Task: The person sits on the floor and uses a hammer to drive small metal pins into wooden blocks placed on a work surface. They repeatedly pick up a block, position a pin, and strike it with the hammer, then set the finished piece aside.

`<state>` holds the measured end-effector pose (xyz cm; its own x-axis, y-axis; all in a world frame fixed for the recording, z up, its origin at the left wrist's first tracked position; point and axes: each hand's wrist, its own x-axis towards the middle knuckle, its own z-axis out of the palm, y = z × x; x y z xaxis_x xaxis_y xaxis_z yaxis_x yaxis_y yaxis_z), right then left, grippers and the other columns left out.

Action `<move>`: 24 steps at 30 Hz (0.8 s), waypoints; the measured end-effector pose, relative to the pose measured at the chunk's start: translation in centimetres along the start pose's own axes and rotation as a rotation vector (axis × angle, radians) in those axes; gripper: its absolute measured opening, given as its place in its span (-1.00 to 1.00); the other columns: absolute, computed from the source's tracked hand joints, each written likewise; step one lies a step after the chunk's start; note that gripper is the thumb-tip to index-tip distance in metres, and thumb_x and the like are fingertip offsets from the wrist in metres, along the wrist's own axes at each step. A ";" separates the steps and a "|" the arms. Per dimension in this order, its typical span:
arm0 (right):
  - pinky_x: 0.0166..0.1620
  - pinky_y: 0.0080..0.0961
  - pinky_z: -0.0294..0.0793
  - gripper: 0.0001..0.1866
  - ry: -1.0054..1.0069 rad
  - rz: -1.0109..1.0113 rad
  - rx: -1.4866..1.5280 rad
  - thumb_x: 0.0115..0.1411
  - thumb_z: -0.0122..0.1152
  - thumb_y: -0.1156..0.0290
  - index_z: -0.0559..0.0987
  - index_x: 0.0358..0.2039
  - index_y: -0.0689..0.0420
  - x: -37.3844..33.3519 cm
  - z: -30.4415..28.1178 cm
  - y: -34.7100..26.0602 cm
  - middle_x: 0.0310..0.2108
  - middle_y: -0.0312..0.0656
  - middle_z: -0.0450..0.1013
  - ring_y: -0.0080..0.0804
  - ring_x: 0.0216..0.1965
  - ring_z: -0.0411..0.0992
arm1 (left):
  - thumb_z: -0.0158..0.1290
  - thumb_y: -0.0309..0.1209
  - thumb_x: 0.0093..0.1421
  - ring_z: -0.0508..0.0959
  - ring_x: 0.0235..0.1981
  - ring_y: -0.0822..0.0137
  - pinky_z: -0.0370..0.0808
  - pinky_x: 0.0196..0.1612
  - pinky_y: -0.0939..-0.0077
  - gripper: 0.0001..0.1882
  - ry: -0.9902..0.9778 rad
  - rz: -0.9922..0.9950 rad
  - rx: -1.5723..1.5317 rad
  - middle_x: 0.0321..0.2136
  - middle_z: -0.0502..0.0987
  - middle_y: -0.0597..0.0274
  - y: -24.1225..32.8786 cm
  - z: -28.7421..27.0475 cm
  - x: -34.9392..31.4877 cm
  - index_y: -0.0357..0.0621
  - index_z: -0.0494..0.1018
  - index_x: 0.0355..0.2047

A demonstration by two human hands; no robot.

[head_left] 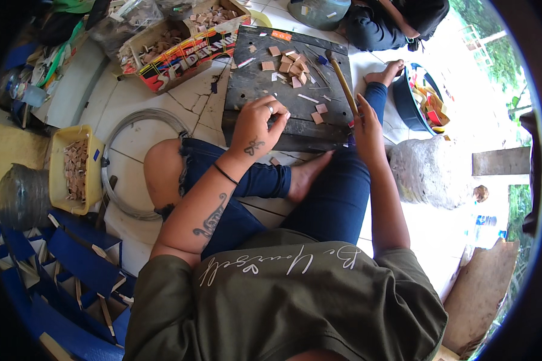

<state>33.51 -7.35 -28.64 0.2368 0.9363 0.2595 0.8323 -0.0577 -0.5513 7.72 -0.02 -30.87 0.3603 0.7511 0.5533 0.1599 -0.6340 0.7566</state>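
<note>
sitting cross-legged on the tiled floor, i am working at a dark wooden board (256, 72) set in front of my knees. my left hand (256, 126) is resting at the near edge of the board with the fingers curled in and pinched together, seemingly on something small, though i am not seeing what it is. my right hand (362, 123) is closed around the handle end of a hammer (342, 81), whose wooden shaft is pointing away from me across the board's right side. small pinkish cut pieces (292, 63) are lying scattered and heaped toward the far middle of the board, with a few more near the right edge, so i am judging the work as well underway but far from finished. a yellow tub (59, 174) at my left is holding many similar pieces, and a cardboard box (180, 48) beyond the board is holding more. blue strips (72, 259) are piling up at my lower left, and a wire coil (135, 120) is lying beside my left knee.
</note>
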 end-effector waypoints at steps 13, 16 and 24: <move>-0.31 -0.28 0.46 -0.43 -0.215 -0.199 0.016 0.28 0.04 0.55 0.29 0.31 0.04 -8.5 -7.7 -11.0 -0.29 -0.06 0.40 -0.05 -0.37 0.47 | 0.15 -0.53 0.09 0.54 -0.43 0.07 0.40 -0.30 0.26 -0.91 -0.032 -0.064 -0.049 -0.51 0.51 0.13 0.1 -0.1 0.1 -0.23 0.45 -0.51; -0.32 -0.25 0.45 -0.41 -0.254 -0.159 -0.050 0.26 0.06 0.56 0.29 0.31 0.02 -8.8 -7.5 -11.2 -0.30 -0.07 0.38 -0.05 -0.38 0.46 | 0.14 -0.54 0.09 0.53 -0.44 0.06 0.41 -0.32 0.26 -0.90 -0.030 -0.047 -0.015 -0.51 0.51 0.13 0.2 -0.1 0.1 -0.23 0.44 -0.52; -0.33 -0.25 0.45 -0.39 -0.211 -0.188 0.008 0.24 0.06 0.58 0.28 0.32 0.00 -9.0 -7.3 -10.1 -0.32 -0.08 0.37 -0.04 -0.40 0.45 | 0.15 -0.55 0.08 0.53 -0.45 0.04 0.41 -0.36 0.25 -0.89 -0.017 0.009 -0.012 -0.50 0.51 0.11 0.1 0.0 0.1 -0.24 0.42 -0.53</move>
<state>26.62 -17.69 -19.56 -0.0321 0.9818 0.1871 0.8475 0.1260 -0.5157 7.72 -0.04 -30.75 0.3770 0.7423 0.5540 0.1459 -0.6382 0.7559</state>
